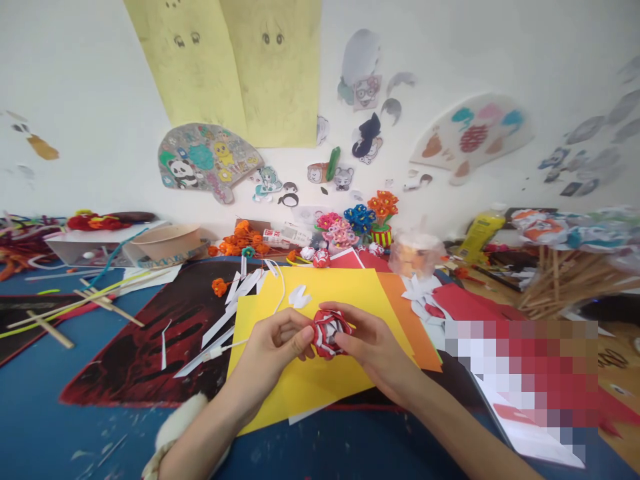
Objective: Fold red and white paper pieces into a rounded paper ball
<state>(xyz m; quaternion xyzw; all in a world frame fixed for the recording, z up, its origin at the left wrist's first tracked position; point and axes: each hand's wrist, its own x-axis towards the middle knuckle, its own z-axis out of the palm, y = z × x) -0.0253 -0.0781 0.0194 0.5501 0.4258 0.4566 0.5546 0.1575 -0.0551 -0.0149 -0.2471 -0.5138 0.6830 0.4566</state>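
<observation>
A red and white folded paper flower (pixel 327 333) is held between both hands above yellow paper sheets (pixel 310 393). My left hand (pixel 283 340) pinches its left edge between thumb and fingers. On the other side, my right hand (pixel 369 343) grips the flower, with the thumb pressed on its front and the fingers behind it. A small white folded piece (pixel 299 297) lies on the yellow paper just behind the hands. Parts of the fingers are hidden behind the flower.
White paper strips (pixel 220 327) and a white cable (pixel 215 353) lie left. Orange paper (pixel 417 333), red paper (pixel 470 307) and white pieces (pixel 425 297) lie right. A bowl (pixel 165 243), colourful flowers (pixel 337 230), a plastic cup (pixel 416 252) and a yellow bottle (pixel 481 235) stand behind.
</observation>
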